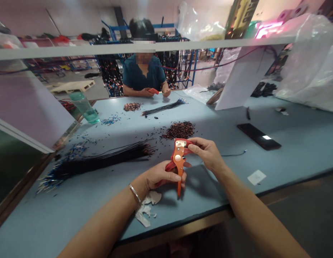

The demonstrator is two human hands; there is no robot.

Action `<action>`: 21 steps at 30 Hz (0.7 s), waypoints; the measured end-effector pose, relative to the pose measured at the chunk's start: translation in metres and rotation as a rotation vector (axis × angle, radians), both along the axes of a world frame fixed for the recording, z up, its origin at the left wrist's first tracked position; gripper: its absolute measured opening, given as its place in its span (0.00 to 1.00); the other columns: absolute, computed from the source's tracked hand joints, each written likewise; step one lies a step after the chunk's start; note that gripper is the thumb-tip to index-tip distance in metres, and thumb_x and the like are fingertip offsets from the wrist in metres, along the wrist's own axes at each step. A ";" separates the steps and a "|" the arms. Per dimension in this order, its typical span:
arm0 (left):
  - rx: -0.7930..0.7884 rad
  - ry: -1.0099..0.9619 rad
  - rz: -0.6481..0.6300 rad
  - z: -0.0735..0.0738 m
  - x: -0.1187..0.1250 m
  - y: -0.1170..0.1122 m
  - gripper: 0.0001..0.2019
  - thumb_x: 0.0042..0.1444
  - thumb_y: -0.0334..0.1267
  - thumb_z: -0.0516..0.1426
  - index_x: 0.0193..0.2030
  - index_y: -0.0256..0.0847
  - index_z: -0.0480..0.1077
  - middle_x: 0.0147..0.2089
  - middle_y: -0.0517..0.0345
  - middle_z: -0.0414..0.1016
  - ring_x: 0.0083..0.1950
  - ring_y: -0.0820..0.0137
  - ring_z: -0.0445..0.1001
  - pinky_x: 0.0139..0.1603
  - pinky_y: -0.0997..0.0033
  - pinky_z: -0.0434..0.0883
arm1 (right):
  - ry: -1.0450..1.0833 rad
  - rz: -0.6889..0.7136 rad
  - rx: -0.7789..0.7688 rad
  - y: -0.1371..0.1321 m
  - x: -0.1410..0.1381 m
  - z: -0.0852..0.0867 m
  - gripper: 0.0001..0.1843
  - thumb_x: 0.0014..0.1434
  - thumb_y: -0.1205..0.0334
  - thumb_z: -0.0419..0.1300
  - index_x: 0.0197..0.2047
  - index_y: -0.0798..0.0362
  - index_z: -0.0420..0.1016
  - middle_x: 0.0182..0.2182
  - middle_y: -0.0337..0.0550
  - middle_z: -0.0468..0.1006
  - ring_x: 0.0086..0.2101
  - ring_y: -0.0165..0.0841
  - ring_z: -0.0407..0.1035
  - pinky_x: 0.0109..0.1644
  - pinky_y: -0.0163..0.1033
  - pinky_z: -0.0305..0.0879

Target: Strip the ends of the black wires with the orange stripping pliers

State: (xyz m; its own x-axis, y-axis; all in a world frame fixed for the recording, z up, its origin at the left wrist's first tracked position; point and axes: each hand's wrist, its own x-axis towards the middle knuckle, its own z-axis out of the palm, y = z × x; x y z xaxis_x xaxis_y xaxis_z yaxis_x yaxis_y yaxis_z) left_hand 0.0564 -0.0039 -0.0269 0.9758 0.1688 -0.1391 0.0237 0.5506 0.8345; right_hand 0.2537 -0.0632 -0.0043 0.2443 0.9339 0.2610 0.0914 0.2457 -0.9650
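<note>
My left hand is wrapped around the handles of an orange and red wire stripper, held upright over the table. At the stripper's head, the fingers of my right hand pinch a thin black wire. The wire's tail comes out behind that hand and ends in a small blue tip at the right; its other end is hidden at the jaws. Just beyond the stripper lies a pile of short dark and copper-coloured offcuts. A thick bundle of black wires with blue ends lies to the left.
White tissue lies by my left wrist. To the right are a dark phone and a white paper piece. A green bottle stands far left. Across the table, a person holds a red tool near another wire bundle.
</note>
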 end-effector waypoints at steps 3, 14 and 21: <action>0.038 -0.023 0.094 0.002 0.001 0.000 0.26 0.44 0.35 0.66 0.52 0.34 0.69 0.34 0.55 0.72 0.35 0.67 0.74 0.41 0.62 0.71 | -0.008 0.002 0.011 0.001 0.006 0.000 0.21 0.56 0.46 0.61 0.46 0.51 0.75 0.36 0.41 0.78 0.23 0.25 0.66 0.28 0.33 0.65; -0.005 -0.060 0.253 0.002 -0.002 0.006 0.19 0.45 0.32 0.65 0.45 0.35 0.70 0.35 0.54 0.74 0.35 0.66 0.74 0.42 0.61 0.71 | -0.184 -0.219 0.059 0.002 0.008 0.000 0.12 0.56 0.54 0.60 0.34 0.53 0.77 0.20 0.34 0.67 0.20 0.25 0.57 0.24 0.33 0.54; 0.011 -0.044 0.216 0.002 -0.003 0.006 0.19 0.46 0.32 0.64 0.46 0.35 0.69 0.36 0.53 0.74 0.36 0.66 0.74 0.41 0.62 0.70 | -0.404 -0.259 0.167 -0.001 0.006 0.005 0.07 0.56 0.60 0.60 0.32 0.53 0.77 0.28 0.41 0.77 0.27 0.29 0.65 0.33 0.35 0.62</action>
State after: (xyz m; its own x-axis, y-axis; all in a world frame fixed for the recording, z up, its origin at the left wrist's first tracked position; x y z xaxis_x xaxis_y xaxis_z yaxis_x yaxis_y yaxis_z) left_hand 0.0533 0.0023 -0.0246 0.9218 0.3760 -0.0939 -0.1306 0.5294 0.8383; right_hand 0.2601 -0.0645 0.0011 0.3110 0.7936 0.5229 0.5275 0.3135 -0.7896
